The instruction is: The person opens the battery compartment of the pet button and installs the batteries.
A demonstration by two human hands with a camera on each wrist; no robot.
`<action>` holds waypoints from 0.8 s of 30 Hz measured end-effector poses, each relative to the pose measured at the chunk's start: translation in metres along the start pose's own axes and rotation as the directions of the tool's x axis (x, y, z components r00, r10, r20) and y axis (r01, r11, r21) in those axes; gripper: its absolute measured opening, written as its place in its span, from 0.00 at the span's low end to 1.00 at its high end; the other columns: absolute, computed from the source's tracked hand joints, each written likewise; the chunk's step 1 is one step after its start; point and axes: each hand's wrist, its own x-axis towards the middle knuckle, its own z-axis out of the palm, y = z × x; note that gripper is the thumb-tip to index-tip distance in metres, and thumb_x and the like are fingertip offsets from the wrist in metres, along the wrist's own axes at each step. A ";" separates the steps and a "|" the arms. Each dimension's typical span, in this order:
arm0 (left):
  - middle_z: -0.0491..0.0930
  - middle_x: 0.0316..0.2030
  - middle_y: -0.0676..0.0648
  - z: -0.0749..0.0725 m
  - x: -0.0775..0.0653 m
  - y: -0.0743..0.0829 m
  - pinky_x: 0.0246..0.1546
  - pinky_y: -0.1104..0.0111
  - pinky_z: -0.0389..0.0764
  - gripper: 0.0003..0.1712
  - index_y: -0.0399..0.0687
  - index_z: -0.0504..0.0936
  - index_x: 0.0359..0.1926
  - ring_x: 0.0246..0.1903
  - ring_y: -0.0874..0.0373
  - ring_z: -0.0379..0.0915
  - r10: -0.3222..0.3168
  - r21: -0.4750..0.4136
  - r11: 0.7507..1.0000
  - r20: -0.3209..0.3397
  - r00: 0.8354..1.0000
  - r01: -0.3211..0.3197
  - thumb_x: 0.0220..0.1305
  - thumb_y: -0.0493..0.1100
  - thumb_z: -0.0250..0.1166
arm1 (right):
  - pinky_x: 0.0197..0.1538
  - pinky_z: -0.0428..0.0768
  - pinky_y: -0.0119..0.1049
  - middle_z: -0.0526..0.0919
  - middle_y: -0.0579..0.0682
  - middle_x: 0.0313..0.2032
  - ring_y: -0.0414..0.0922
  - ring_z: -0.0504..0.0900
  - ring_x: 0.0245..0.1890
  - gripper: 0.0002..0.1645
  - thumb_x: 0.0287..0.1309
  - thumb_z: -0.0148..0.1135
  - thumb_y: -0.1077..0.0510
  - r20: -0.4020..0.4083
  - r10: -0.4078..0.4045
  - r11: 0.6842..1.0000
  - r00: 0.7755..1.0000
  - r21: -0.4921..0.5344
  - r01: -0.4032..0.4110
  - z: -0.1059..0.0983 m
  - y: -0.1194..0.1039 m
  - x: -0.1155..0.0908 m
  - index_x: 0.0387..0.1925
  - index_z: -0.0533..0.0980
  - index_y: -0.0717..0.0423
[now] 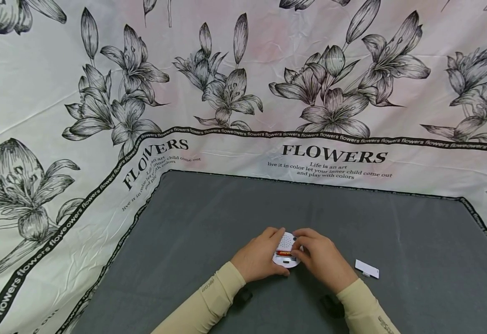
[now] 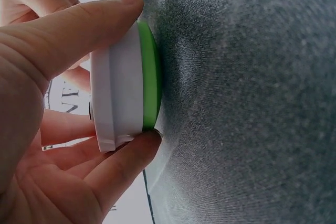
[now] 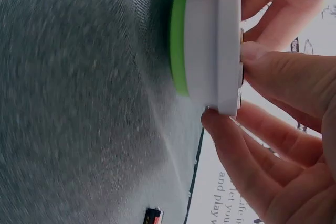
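Note:
A round white device (image 1: 286, 241) with a grid of small holes lies face up between the hands; its underside is a green band (image 2: 150, 77). In its open compartment sits a red-orange battery (image 1: 284, 253). My left hand (image 1: 259, 256) grips the device by its sides, thumb on one edge and fingers on the other. My right hand (image 1: 322, 260) holds the opposite side, with the thumb (image 3: 257, 53) on the compartment face and a fingertip at the rim. A white rectangular cover (image 1: 367, 269) lies to the right of this hand.
A dark grey cloth (image 1: 310, 199) covers the table, bordered by white flower-printed fabric (image 1: 227, 153). Another battery (image 3: 153, 216), black and orange, lies on the cloth at the lower edge of the right wrist view. Dark wrist cameras (image 1: 332, 306) sit under the sleeves.

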 end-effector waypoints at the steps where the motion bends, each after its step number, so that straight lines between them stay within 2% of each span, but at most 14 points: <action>1: 0.72 0.74 0.42 0.000 0.000 0.000 0.62 0.63 0.85 0.61 0.41 0.62 0.84 0.64 0.51 0.81 0.001 0.002 1.000 -0.002 1.000 -0.001 0.60 0.60 0.82 | 0.37 0.83 0.34 0.88 0.53 0.54 0.39 0.83 0.35 0.10 0.57 0.81 0.65 -0.003 0.004 1.000 1.000 0.003 -0.004 0.001 0.000 0.000 0.32 0.86 0.49; 8: 0.72 0.74 0.42 0.001 0.001 -0.001 0.62 0.62 0.85 0.61 0.41 0.62 0.84 0.64 0.51 0.81 -0.002 -0.004 1.000 -0.007 1.000 0.002 0.60 0.61 0.82 | 0.35 0.79 0.31 0.87 0.51 0.55 0.37 0.80 0.33 0.12 0.58 0.81 0.63 0.012 0.045 0.999 0.999 0.017 -0.045 0.002 -0.002 0.000 0.29 0.85 0.45; 11: 0.73 0.74 0.42 0.001 0.001 -0.003 0.62 0.62 0.85 0.60 0.41 0.63 0.84 0.64 0.52 0.81 -0.009 -0.017 1.000 -0.002 1.000 0.009 0.60 0.60 0.82 | 0.39 0.83 0.36 0.88 0.51 0.56 0.40 0.84 0.37 0.11 0.61 0.80 0.62 0.034 0.059 0.998 0.998 0.020 -0.060 -0.001 0.001 0.001 0.31 0.85 0.44; 15: 0.73 0.74 0.43 0.001 0.002 -0.003 0.62 0.62 0.84 0.60 0.42 0.63 0.83 0.64 0.53 0.80 -0.026 -0.031 0.999 0.008 1.000 0.027 0.60 0.61 0.82 | 0.47 0.87 0.46 0.89 0.53 0.56 0.48 0.89 0.47 0.09 0.64 0.77 0.60 0.046 0.082 0.996 0.996 0.026 -0.084 -0.010 0.011 0.000 0.34 0.85 0.43; 20: 0.73 0.74 0.44 0.001 0.003 -0.002 0.65 0.60 0.83 0.60 0.43 0.64 0.84 0.66 0.51 0.80 -0.047 -0.032 0.998 0.012 0.999 0.047 0.59 0.61 0.82 | 0.48 0.88 0.50 0.89 0.55 0.56 0.54 0.90 0.51 0.07 0.64 0.77 0.63 0.025 0.091 0.996 0.996 -0.004 -0.091 -0.021 0.030 -0.003 0.38 0.86 0.48; 24: 0.73 0.74 0.44 0.001 0.003 -0.002 0.66 0.61 0.82 0.60 0.43 0.64 0.83 0.66 0.51 0.80 -0.051 -0.031 0.998 0.008 0.999 0.051 0.59 0.61 0.83 | 0.52 0.87 0.53 0.89 0.54 0.54 0.55 0.89 0.53 0.09 0.62 0.78 0.65 0.045 0.115 0.993 0.992 -0.041 -0.113 -0.025 0.043 -0.005 0.41 0.87 0.50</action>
